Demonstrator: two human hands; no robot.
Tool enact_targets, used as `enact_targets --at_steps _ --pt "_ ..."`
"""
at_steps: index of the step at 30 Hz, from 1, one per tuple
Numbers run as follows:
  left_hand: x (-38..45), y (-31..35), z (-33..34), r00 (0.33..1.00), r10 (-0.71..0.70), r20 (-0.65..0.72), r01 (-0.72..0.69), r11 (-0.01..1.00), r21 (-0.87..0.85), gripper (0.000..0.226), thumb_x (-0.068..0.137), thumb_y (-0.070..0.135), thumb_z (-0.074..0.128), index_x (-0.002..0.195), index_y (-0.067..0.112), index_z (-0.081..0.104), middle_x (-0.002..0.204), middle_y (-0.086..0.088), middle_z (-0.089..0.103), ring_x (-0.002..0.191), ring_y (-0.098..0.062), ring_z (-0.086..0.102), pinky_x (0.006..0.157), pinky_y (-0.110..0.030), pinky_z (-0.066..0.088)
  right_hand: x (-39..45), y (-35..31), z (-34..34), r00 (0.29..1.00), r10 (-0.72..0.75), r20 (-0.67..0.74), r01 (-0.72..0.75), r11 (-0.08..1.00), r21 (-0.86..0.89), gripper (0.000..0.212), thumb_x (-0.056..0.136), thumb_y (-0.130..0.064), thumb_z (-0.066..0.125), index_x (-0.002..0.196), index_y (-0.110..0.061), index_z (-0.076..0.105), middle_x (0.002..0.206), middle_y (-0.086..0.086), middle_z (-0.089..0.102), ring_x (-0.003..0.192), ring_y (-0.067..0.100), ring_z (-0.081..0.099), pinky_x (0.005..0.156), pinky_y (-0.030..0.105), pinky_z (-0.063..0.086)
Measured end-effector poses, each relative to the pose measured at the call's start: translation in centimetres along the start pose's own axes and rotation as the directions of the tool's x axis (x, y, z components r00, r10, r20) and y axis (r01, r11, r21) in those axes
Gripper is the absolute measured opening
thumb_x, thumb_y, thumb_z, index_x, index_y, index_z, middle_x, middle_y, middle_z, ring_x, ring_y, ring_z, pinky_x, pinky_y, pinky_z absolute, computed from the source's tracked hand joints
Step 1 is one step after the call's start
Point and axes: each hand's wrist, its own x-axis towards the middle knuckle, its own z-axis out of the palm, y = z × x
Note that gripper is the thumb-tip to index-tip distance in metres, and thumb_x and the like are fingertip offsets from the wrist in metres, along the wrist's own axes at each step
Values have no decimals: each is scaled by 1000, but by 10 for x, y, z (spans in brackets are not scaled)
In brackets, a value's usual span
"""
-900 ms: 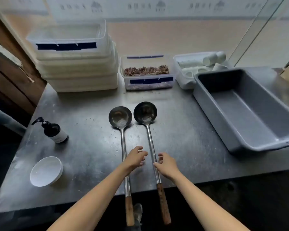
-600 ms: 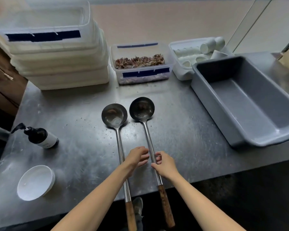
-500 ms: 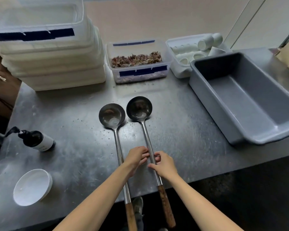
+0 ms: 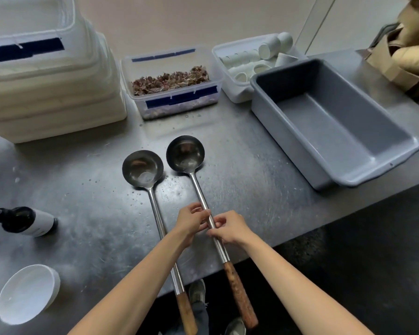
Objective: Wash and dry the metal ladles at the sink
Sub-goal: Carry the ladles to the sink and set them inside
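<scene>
Two long metal ladles with wooden grips lie side by side on the steel counter (image 4: 252, 184), bowls pointing away from me. The left ladle (image 4: 142, 169) lies untouched, its shaft running under my left forearm. My left hand (image 4: 191, 222) and my right hand (image 4: 230, 228) both pinch the shaft of the right ladle (image 4: 185, 153) near its middle, fingers curled around the metal. The right ladle's bowl still rests on the counter. Both wooden grips stick out past the counter's front edge.
A grey plastic tub (image 4: 329, 122) stands at the right. Behind are a stack of white lidded bins (image 4: 51, 93), a clear box of dried bits (image 4: 172, 83) and a box of white cups (image 4: 254, 59). A dark pump bottle (image 4: 24, 221) and white bowl (image 4: 28, 292) sit left.
Both hands closed in from hovering over the two shafts onto the right ladle's shaft and now grip it. The view has tilted down and moved closer.
</scene>
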Motion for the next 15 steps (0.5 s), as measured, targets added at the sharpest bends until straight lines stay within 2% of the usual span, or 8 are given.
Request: enact_targets --at_steps 5,8,10,12,15 --pt "-13 6 14 1000 7 28 -9 999 54 15 85 -11 66 92 2 64 92 -16 63 80 -31 71 60 -29 61 -14 7 -16 1000 -3 23 1 998 57 20 74 -17 84 94 -14 81 67 0 57 62 12 56 68 33 57" --pt "-25 2 26 998 -4 65 0 998 66 15 86 -12 65 84 4 64 87 -16 63 81 -33 70 68 -34 63 -29 16 -24 999 33 12 -34 994 104 21 72 -19 86 92 -15 81 68 -1 60 63 12 57 74 36 58" --pt "-33 -2 35 996 -16 89 11 998 58 13 85 -11 66 93 0 65 93 -19 64 91 -38 71 71 -35 63 -41 25 -31 998 58 19 -60 986 156 22 73 -20 87 93 -14 81 71 -1 62 67 11 60 77 37 60" --pt "-41 -7 45 994 -40 106 34 998 56 25 85 -11 67 109 -5 63 100 -21 66 100 -43 70 70 -35 64 -60 34 -39 997 81 14 -82 966 246 23 75 -17 87 97 -15 81 72 -2 64 68 9 63 68 28 59" --pt "-54 -17 63 982 -66 175 52 995 83 33 85 -11 67 117 -9 61 99 -20 65 102 -43 69 73 -37 64 -87 56 -47 994 111 10 -106 919 380 32 76 -19 88 107 -17 79 85 -1 75 82 9 73 63 19 56"
